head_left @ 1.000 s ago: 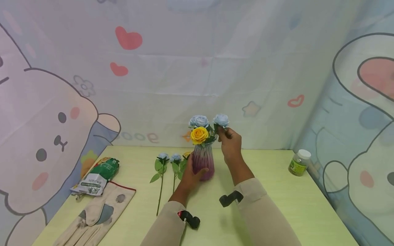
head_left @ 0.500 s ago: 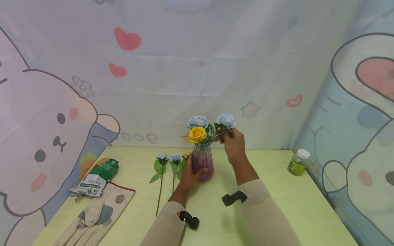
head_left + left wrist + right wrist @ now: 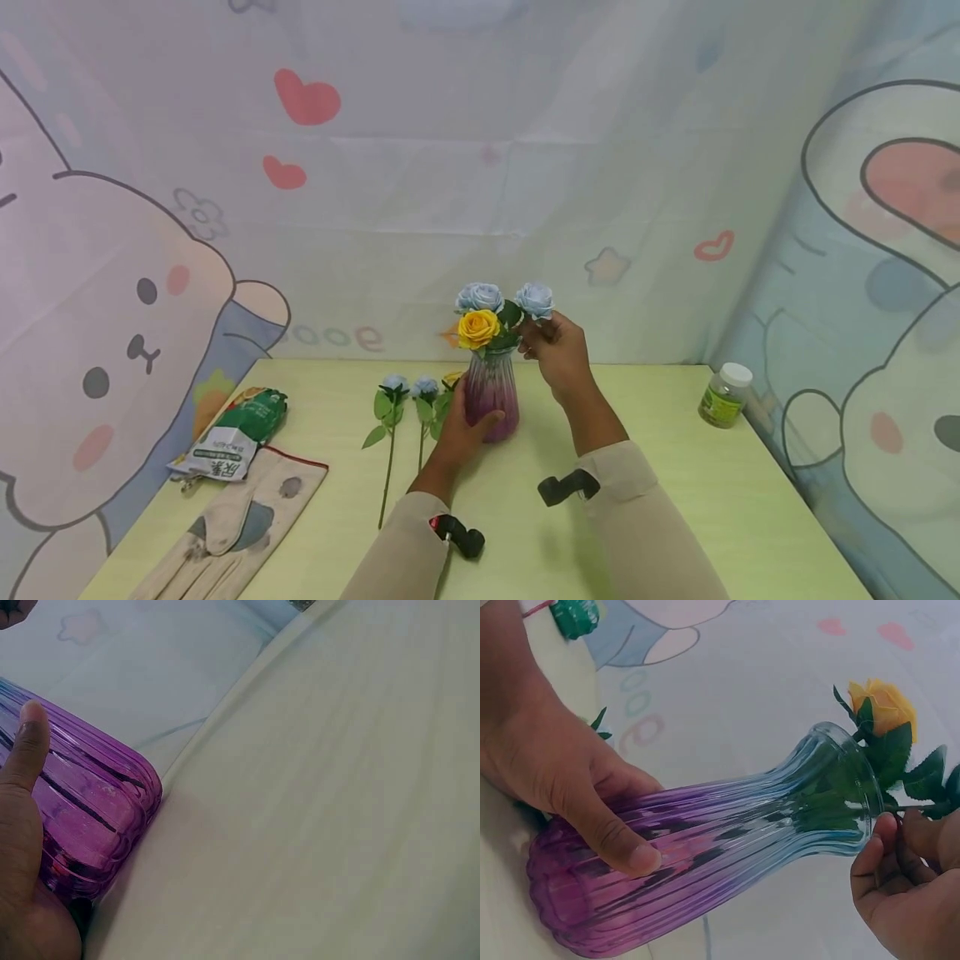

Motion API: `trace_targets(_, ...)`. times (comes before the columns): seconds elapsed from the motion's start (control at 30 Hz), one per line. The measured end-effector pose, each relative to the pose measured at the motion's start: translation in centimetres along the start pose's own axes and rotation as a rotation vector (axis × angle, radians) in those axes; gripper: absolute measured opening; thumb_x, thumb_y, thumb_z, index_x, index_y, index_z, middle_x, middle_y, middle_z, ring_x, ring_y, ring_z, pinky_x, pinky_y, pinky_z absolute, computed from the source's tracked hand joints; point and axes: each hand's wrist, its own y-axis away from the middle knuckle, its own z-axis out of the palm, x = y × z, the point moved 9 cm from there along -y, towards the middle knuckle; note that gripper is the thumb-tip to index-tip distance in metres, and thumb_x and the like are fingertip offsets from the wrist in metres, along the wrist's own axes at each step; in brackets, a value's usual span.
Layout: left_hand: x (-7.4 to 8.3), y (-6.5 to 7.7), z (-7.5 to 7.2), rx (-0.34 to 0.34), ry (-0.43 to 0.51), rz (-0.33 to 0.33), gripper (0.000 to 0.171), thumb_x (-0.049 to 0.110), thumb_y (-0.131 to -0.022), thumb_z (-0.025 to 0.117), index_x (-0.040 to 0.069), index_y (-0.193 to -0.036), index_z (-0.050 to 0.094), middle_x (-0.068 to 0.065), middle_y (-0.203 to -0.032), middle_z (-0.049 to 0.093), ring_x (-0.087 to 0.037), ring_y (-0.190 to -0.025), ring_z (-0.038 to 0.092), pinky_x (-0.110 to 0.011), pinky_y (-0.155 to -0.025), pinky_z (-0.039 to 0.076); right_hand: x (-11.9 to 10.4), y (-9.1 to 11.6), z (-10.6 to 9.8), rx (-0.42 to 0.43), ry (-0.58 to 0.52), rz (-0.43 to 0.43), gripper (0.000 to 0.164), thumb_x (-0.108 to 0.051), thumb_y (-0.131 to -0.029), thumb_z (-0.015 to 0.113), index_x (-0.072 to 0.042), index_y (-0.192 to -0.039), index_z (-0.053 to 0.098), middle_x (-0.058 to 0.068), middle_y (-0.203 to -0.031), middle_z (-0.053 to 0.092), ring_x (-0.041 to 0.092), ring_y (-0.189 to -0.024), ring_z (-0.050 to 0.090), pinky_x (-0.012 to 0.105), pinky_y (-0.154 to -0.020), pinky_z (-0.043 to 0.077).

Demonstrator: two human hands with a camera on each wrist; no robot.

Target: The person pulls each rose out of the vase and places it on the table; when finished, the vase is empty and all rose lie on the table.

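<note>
A ribbed glass vase (image 3: 497,392), purple at the base and bluish clear at the neck, stands on the table. My left hand (image 3: 462,429) grips its lower body, thumb across the front, as the left wrist view shows on the purple glass (image 3: 97,802). A yellow rose (image 3: 478,329) and blue blooms (image 3: 480,297) rise from the vase. Just right of them is another blue rose (image 3: 535,300), its stem pinched by my right hand (image 3: 564,354). In the right wrist view, these fingertips (image 3: 887,825) are right at the vase rim (image 3: 870,795), on a thin stem.
Left of the vase lie more long-stemmed blue roses (image 3: 393,383) and a yellow rose (image 3: 452,378), partly hidden. Further left are a green and white packet (image 3: 240,429) and pale work gloves (image 3: 247,517). A white-capped jar (image 3: 725,396) stands near the right table edge.
My right hand moved the blue rose a little right, then back left and slightly lower, toward the other blooms. My left hand keeps its grip on the vase.
</note>
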Motion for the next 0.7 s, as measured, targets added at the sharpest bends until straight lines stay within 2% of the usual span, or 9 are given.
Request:
trace_targets(0.13, 0.2, 0.0, -0.1, -0.002, -0.010, 0.009, 0.108, 0.044, -0.098, 0.082, 0.025, -0.177, 0.011, -0.015, -0.180, 0.027, -0.042, -0.167, 0.028, -0.064, -0.137, 0.022, 0.2, 0.1, 0.0, -0.005, 0.008, 0.009, 0.022, 0.000, -0.104, 0.069, 0.006, -0.126, 0.071, 0.005, -0.105, 0.079, 0.012, -0.086, 0.070, 0.023, -0.080, 0.061)
trace_targets(0.23, 0.3, 0.0, -0.1, -0.003, -0.009, 0.010, 0.108, 0.044, -0.099, 0.082, 0.022, -0.177, 0.010, -0.015, -0.180, 0.028, -0.043, -0.167, 0.028, -0.064, -0.137, 0.021, 0.3, 0.2, 0.2, -0.009, 0.037, 0.008, 0.023, -0.001, -0.100, 0.075, 0.007, -0.122, 0.076, 0.001, -0.101, 0.078, 0.013, -0.091, 0.069, 0.024, -0.083, 0.059)
trace_targets(0.37, 0.4, 0.0, -0.1, 0.000, -0.010, 0.017, 0.108, 0.042, -0.099, 0.081, 0.019, -0.177, 0.010, -0.017, -0.180, 0.028, -0.043, -0.167, 0.028, -0.065, -0.136, 0.021, 0.2, 0.3, 0.4, -0.003, 0.087, -0.026, 0.019, -0.004, -0.100, 0.078, 0.007, -0.115, 0.079, 0.002, -0.099, 0.075, 0.015, -0.095, 0.066, 0.026, -0.085, 0.057)
trace_targets(0.43, 0.4, 0.1, -0.1, 0.002, -0.010, 0.023, 0.107, 0.040, -0.100, 0.081, 0.018, -0.177, 0.011, -0.018, -0.180, 0.028, -0.044, -0.167, 0.028, -0.066, -0.136, 0.021, 0.1, 0.2, 0.5, 0.000, 0.093, -0.049, 0.017, -0.005, -0.102, 0.076, 0.007, -0.114, 0.076, 0.007, -0.100, 0.075, 0.018, -0.091, 0.066, 0.025, -0.083, 0.058)
trace_targets(0.57, 0.3, 0.0, -0.1, 0.004, -0.006, 0.018, 0.106, 0.041, -0.099, 0.082, 0.021, -0.177, 0.012, -0.018, -0.179, 0.029, -0.043, -0.166, 0.029, -0.064, -0.137, 0.021, -0.4, 0.1, 0.4, 0.008, 0.037, -0.095, 0.015, -0.008, -0.108, 0.069, 0.003, -0.118, 0.069, 0.016, -0.109, 0.080, 0.017, -0.077, 0.071, 0.023, -0.076, 0.062)
trace_targets(0.7, 0.1, -0.1, -0.1, 0.001, -0.007, 0.023, 0.106, 0.042, -0.099, 0.082, 0.022, -0.177, 0.012, -0.017, -0.179, 0.030, -0.043, -0.166, 0.030, -0.064, -0.137, 0.022, -1.1, -0.1, 0.0, 0.053, -0.076, -0.155, 0.011, -0.011, -0.109, 0.067, -0.005, -0.115, 0.060, 0.011, -0.103, 0.082, 0.012, -0.068, 0.071, 0.023, -0.066, 0.063)
